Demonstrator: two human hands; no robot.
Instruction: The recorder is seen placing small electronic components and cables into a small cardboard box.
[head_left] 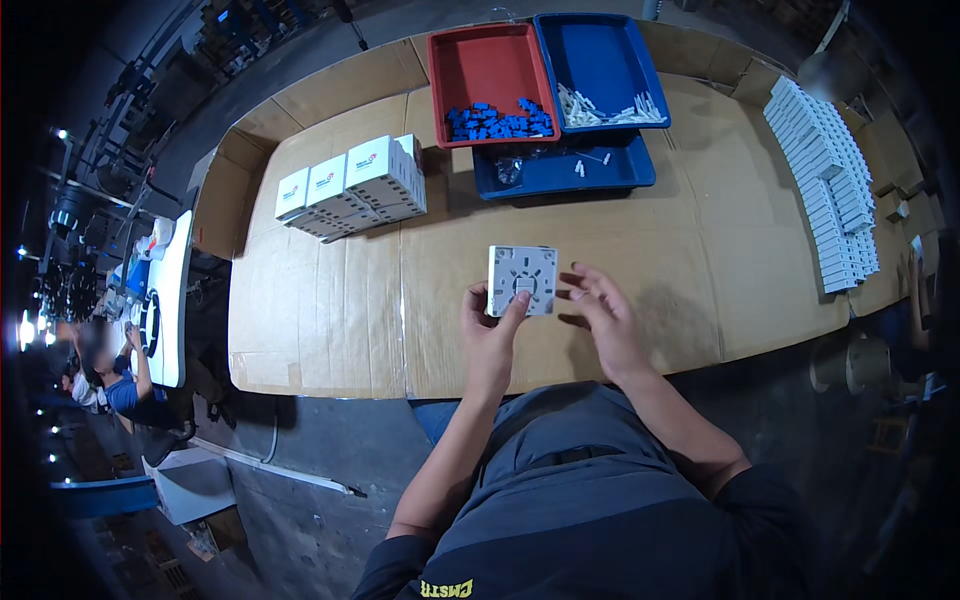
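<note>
Cardboard sheets [330, 310] cover the work table in front of us, in a dim workshop. We hold a square white plastic plate [522, 281] just above the cardboard, near the table's near edge and roughly at its middle. Our left hand [488, 335] grips the plate at its lower left corner, thumb pressed on the face and fingers behind it. Our right hand [605, 315] is open with fingers spread, its fingertips just beside the plate's right edge; we cannot tell whether they touch it.

At the far side of the table stands a red tray [487, 62] with a heap of small blue parts [498, 122], and beside it on the right a blue tray [600, 55] with small white parts [610, 108]. Both rest partly on a second blue tray [560, 172] lying closer to us. To the left of the trays sits a cluster of white boxes [352, 187]. Along the right edge of the table runs a long row of flat white pieces [825, 180]. Far off on the left, another person [105, 375] sits at a separate bench
</note>
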